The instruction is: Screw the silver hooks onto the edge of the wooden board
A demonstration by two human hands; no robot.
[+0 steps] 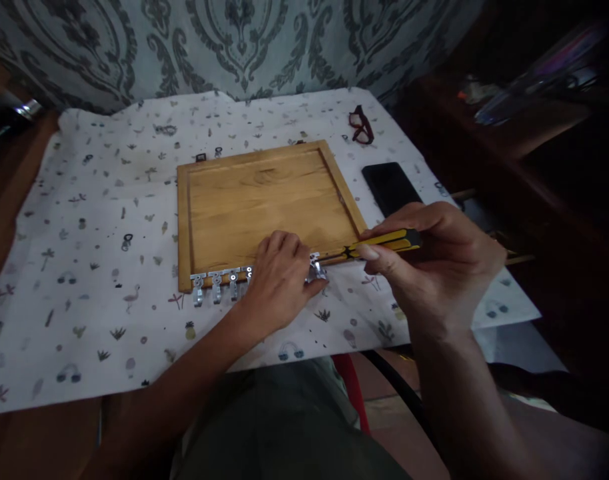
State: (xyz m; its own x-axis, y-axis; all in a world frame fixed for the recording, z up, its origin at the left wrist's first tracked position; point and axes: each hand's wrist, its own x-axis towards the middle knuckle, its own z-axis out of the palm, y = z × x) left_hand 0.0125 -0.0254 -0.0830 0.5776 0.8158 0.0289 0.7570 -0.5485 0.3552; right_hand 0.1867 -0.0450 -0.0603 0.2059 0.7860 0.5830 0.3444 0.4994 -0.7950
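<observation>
A framed wooden panel (pixel 264 207) lies on the table, its front edge lined with several silver metal hinges (pixel 216 288). My left hand (pixel 280 280) rests over that edge, fingers curled and thumb against the rightmost metal hinge (pixel 316 271), gripping it at the wood. The hand hides part of the row. Between the thumb and fingers of my right hand (pixel 434 260) is a screwdriver (pixel 384 241) with a yellow and black handle. It is held nearly level, and its shaft points left to the hinge by my left hand. Exact tip contact cannot be made out.
A black phone (pixel 390 187) lies right of the panel, with dark red-framed glasses (pixel 361 125) behind it. A white patterned cloth (pixel 104 227) covers the table. Patterned fabric (pixel 244 47) hangs along the back. Dark wooden furniture (pixel 484 160) stands at the right.
</observation>
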